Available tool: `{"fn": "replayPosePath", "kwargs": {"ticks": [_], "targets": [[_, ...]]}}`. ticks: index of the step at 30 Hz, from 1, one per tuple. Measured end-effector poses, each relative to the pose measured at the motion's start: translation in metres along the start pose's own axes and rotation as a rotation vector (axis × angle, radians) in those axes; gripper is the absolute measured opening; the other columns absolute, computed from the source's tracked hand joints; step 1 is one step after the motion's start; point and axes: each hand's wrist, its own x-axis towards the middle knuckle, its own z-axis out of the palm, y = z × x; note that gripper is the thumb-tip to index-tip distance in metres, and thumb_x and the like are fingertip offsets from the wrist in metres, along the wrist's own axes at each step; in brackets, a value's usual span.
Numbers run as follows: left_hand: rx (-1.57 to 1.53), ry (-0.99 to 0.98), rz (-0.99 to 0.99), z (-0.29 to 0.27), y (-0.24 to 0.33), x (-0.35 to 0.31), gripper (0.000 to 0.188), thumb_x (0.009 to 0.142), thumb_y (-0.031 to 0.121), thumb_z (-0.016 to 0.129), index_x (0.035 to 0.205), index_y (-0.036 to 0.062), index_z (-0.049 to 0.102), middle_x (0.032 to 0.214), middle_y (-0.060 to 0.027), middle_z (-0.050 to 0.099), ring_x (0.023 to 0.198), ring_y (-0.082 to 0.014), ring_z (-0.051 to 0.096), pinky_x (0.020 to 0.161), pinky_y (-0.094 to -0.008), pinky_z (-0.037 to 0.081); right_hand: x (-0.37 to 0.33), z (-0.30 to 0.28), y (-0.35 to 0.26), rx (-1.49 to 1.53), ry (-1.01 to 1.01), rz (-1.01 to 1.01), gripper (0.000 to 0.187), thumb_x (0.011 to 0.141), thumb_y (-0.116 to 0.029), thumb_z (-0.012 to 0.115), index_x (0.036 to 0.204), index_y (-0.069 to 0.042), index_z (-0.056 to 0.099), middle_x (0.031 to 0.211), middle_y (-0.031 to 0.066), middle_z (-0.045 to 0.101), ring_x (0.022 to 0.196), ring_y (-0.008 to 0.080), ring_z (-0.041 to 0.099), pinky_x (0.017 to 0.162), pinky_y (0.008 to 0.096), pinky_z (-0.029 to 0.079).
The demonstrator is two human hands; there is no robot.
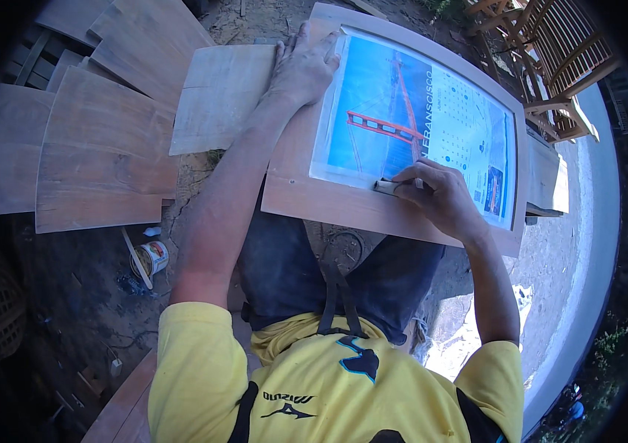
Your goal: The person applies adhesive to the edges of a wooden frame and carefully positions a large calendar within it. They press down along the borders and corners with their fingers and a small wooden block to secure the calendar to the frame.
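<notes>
A wooden frame point(343, 204) lies tilted across my lap, with a calendar sheet point(380, 88) showing a red bridge on blue set inside it. My left hand point(304, 66) rests on the frame's far left border, fingers stretched out and holding nothing. Near the lower border, my right hand point(439, 193) pinches a small beige folded pad point(386, 187). The pad touches the strip where the sheet's lower edge meets the wood. I cannot make out what the pad is made of.
Thin wooden panels point(100, 151) lie overlapping at the left, and a pale board point(222, 96) sits beside the frame. A paint can point(150, 257) with a stick across it stands on the ground. Slatted wooden chairs point(565, 48) are at the far right.
</notes>
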Motion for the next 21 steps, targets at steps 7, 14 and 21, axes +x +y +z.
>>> {"fn": "replayPosePath", "kwargs": {"ticks": [7, 14, 21], "targets": [[-0.011, 0.010, 0.078, -0.004, -0.006, 0.001, 0.060, 0.106, 0.039, 0.049, 0.162, 0.0174, 0.042, 0.167, -0.0342, 0.023, 0.154, -0.0473, 0.028, 0.126, -0.0608, 0.022, 0.043, 0.045, -0.036, 0.072, 0.034, -0.325, 0.011, 0.093, -0.001, 0.071, 0.103, -0.005, 0.072, 0.088, 0.0109, 0.064, 0.076, 0.0275, 0.067, 0.068, 0.0392, 0.051], [0.004, -0.023, 0.104, -0.004, 0.020, 0.002, 0.058, 0.106, 0.035, 0.049, 0.160, 0.0112, 0.044, 0.165, -0.0340, 0.027, 0.153, -0.0474, 0.030, 0.127, -0.0543, 0.024, 0.043, 0.039, -0.028, 0.072, -0.009, -0.307, 0.018, 0.092, -0.002, 0.072, 0.109, -0.007, 0.072, 0.085, 0.0100, 0.061, 0.074, 0.0273, 0.064, 0.067, 0.0409, 0.050], [0.016, 0.021, 0.113, 0.001, -0.017, 0.006, 0.056, 0.110, 0.045, 0.040, 0.164, 0.0308, 0.037, 0.172, -0.0221, 0.023, 0.155, -0.0396, 0.032, 0.130, -0.0532, 0.015, -0.031, -0.017, 0.040, 0.022, 0.025, -0.139, 0.014, 0.094, -0.013, 0.073, 0.108, -0.011, 0.075, 0.083, 0.0100, 0.060, 0.072, 0.0285, 0.063, 0.067, 0.0413, 0.050]]}}
